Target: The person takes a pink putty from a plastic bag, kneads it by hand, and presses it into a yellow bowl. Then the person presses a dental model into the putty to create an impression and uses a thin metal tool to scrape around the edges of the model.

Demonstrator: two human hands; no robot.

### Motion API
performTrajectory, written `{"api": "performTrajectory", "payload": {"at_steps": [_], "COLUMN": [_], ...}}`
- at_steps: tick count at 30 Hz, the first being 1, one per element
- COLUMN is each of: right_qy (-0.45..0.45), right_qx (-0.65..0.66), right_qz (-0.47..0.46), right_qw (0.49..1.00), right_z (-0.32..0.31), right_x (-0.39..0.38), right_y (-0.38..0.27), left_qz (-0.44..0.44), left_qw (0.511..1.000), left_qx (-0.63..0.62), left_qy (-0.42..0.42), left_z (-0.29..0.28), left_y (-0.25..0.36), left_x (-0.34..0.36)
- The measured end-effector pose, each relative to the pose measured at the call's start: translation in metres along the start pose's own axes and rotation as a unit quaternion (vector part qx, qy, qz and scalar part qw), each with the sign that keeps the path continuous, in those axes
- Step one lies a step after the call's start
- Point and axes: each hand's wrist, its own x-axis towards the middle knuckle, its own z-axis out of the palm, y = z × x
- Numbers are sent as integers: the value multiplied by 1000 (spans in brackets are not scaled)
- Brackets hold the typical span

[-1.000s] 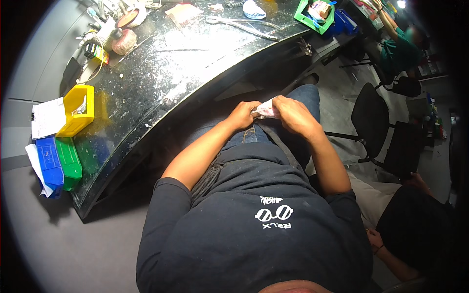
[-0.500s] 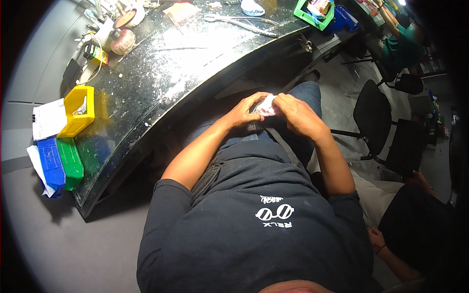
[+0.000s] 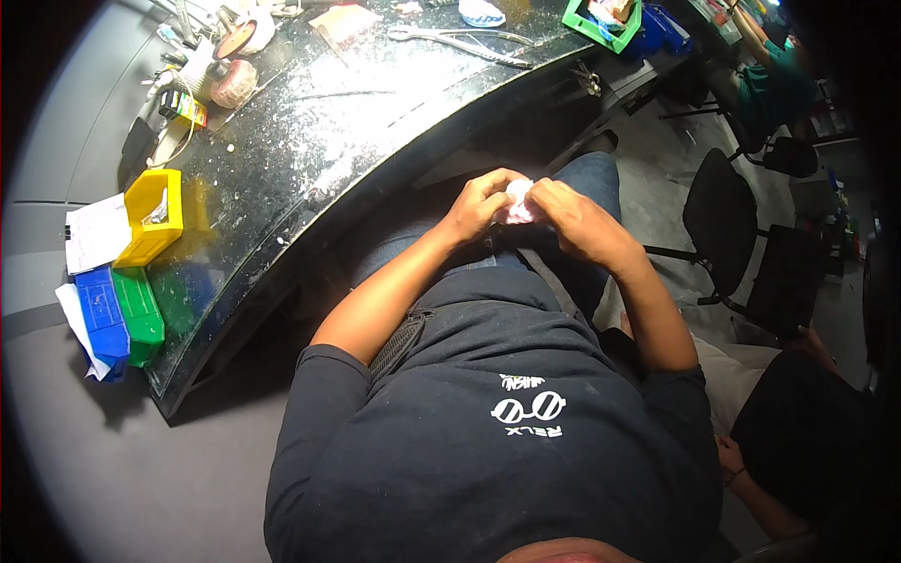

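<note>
A small white-and-pink piece (image 3: pixel 518 210) is held between my two hands over my lap, just off the bench's near edge. Bright glare and my fingers hide its exact kind. My left hand (image 3: pixel 477 206) grips it from the left, thumb and fingers closed round its side. From the right, my right hand (image 3: pixel 572 216) pinches its upper edge with bent fingers. Both hands touch it at once.
On the black bench (image 3: pixel 291 178) lie long metal pliers (image 3: pixel 460 42), a pink sheet (image 3: pixel 345 21) and a blue-and-white piece (image 3: pixel 481 11). Yellow (image 3: pixel 150 225), blue (image 3: pixel 101 314) and green (image 3: pixel 139 314) bins stand left. A co-worker (image 3: pixel 770 403) sits at right near a black chair (image 3: pixel 718 206).
The piece has turned slightly in my fingers and shows more of its face. My left fingers have shifted along it, and the right forearm has swung a little outward.
</note>
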Motion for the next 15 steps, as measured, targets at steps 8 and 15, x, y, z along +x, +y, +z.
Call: {"api": "performTrajectory", "payload": {"at_steps": [8,15], "right_qy": [2,-18], "right_qx": [-56,-48], "right_qz": [4,20], "right_qw": [998,998], "right_z": [-3,-7], "right_x": [-5,-9], "right_y": [-11,-11], "left_qz": [24,40], "left_qw": [999,996], "left_qx": [23,84], "left_qy": [35,12], "left_z": [4,1], "left_y": [13,11], "left_x": [-2,-4]}}
